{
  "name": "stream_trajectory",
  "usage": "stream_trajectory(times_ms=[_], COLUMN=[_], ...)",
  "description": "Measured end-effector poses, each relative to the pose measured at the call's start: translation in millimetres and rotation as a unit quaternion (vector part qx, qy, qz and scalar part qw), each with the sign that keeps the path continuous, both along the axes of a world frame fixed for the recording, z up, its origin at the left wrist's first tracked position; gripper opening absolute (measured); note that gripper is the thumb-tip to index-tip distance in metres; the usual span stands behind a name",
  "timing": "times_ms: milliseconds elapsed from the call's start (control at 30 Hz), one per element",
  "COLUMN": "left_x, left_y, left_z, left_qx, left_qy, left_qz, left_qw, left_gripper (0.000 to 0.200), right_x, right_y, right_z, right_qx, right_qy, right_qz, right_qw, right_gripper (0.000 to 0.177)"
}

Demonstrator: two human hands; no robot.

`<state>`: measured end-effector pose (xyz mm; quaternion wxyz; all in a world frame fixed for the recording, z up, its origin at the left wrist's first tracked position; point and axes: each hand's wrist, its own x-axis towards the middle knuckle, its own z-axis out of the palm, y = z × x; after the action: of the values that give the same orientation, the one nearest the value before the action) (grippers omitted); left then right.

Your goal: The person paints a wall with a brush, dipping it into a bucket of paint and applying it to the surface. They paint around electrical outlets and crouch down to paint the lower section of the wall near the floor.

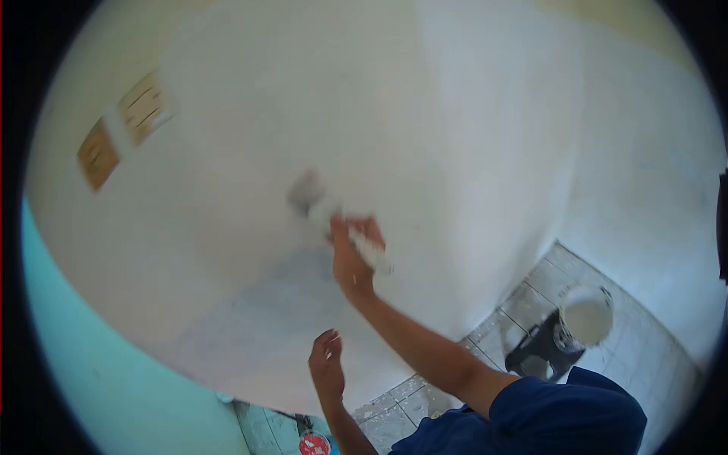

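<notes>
My right hand (pixel 353 254) is wrapped around the pale handle of a paintbrush (pixel 307 191). The brush head is blurred and overlaps the whitish wall (pixel 250 152), its bristles angled up and to the left. Below it, my left hand (pixel 326 368) hangs in front of the wall with fingers loosely bent and apart, holding nothing. A grey shadow of the arm falls on the wall between the two hands.
Two switch or socket plates (pixel 144 108) sit on the wall at upper left. On the paint-spattered tiled floor (pixel 557 280) at right stand a white bucket (pixel 588 315) and a dark case (pixel 542 353). A red-topped container (pixel 315 444) shows at the bottom.
</notes>
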<state>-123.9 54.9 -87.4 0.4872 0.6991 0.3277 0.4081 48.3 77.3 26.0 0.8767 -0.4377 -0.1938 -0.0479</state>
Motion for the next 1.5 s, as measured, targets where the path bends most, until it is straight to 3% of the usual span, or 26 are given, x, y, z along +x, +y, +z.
stream_trajectory(times_ms=[33, 100, 200, 333, 600, 733, 867, 967, 1167, 1200, 1300, 1400, 1500], left_x=[-0.6, -0.5, 10.7, 60.0, 159.9, 225.9, 293.2, 337.8, 405.5, 414.0, 422.8, 423.9, 422.6], left_y=[2.7, 5.4, -1.0, -33.7, -100.3, -174.2, -260.4, -321.2, -412.6, -424.9, -448.7, -461.0, -467.0], left_z=[-1.2, -2.3, 6.8, -17.8, -69.1, -99.7, -157.0, -192.7, -298.8, -309.6, -351.4, -371.4, -363.7], left_qx=[-0.008, -0.037, -0.06, -0.083, -0.127, -0.172, -0.157, -0.111, 0.076, 0.06, 0.153, 0.217, 0.22], left_qy=[-0.011, 0.003, 0.02, 0.044, 0.1, 0.145, 0.206, 0.284, 0.313, 0.32, 0.278, 0.315, 0.322], left_qz=[-0.016, -0.025, -0.057, -0.118, -0.289, -0.422, -0.548, -0.567, -0.611, -0.618, -0.607, -0.602, -0.592], left_qw=[1.0, 0.999, 0.996, 0.989, 0.944, 0.878, 0.796, 0.765, 0.723, 0.716, 0.729, 0.701, 0.705], left_gripper=[0.022, 0.023, 0.025, 0.027, 0.028, 0.03, 0.045, 0.057, 0.076, 0.077, 0.077, 0.077, 0.076], right_x=[-2.7, 10.3, 25.9, 79.4, 136.5, 124.1, 123.8, 146.5, 225.2, 236.6, 269.6, 306.7, 339.1], right_y=[-13.1, -29.1, -77.2, -190.3, -440.2, -523.5, -571.6, -605.8, -664.2, -676.3, -699.2, -700.7, -698.4], right_z=[-30.3, -107.9, -172.1, -236.9, -272.4, -306.3, -327.0, -341.8, -364.8, -379.1, -419.2, -446.9, -489.7], right_qx=[0.062, 0.02, -0.026, -0.03, 0.012, 0.038, 0.021, -0.002, -0.198, -0.266, -0.432, -0.498, -0.513], right_qy=[0.057, 0.085, 0.228, 0.285, 0.368, 0.412, 0.463, 0.467, 0.438, 0.413, 0.313, 0.207, 0.14], right_qz=[0.07, 0.058, 0.113, 0.044, -0.238, -0.317, -0.345, -0.358, -0.305, -0.286, -0.22, -0.161, -0.081], right_qw=[0.994, 0.994, 0.967, 0.957, 0.899, 0.853, 0.816, 0.808, 0.822, 0.822, 0.817, 0.827, 0.843], right_gripper=[0.023, 0.022, 0.021, 0.023, 0.023, 0.021, 0.025, 0.023, 0.026, 0.024, 0.019, 0.015, 0.015])
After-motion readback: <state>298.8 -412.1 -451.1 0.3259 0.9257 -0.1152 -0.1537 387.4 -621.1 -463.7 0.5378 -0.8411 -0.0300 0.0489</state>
